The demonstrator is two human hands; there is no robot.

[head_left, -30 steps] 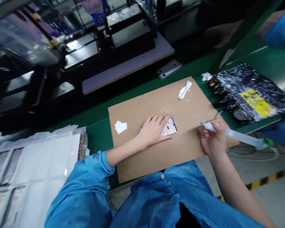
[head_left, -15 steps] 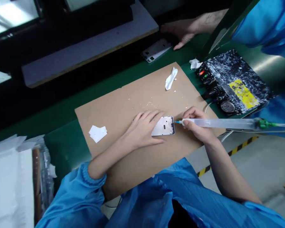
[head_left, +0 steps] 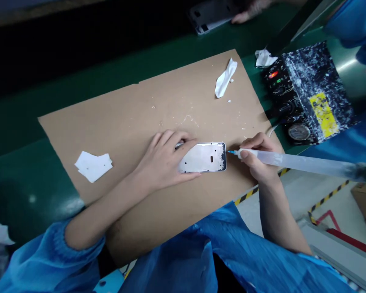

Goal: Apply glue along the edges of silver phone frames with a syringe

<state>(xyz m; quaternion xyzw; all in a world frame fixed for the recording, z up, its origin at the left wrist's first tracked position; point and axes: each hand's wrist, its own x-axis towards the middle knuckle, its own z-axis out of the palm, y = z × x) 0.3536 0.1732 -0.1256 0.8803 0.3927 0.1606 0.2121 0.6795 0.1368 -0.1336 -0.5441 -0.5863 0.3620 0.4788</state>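
A silver phone frame lies flat on a brown cardboard sheet. My left hand grips the frame's left end, thumb along its near edge and fingers over the far edge. My right hand is closed round a long clear syringe dispenser. The syringe's blue tip sits just to the right of the frame's right end. The green cap end of the syringe reaches the right edge of the view.
A black speckled control box with lit indicators and a yellow label stands at the right. White paper scraps and a white wipe lie on the cardboard. Another person's hand rests on a phone part on the green belt.
The view has tilted down and come closer. My right hand has brought the syringe tip from well right of the frame to beside its right end. My left hand stays on the frame.
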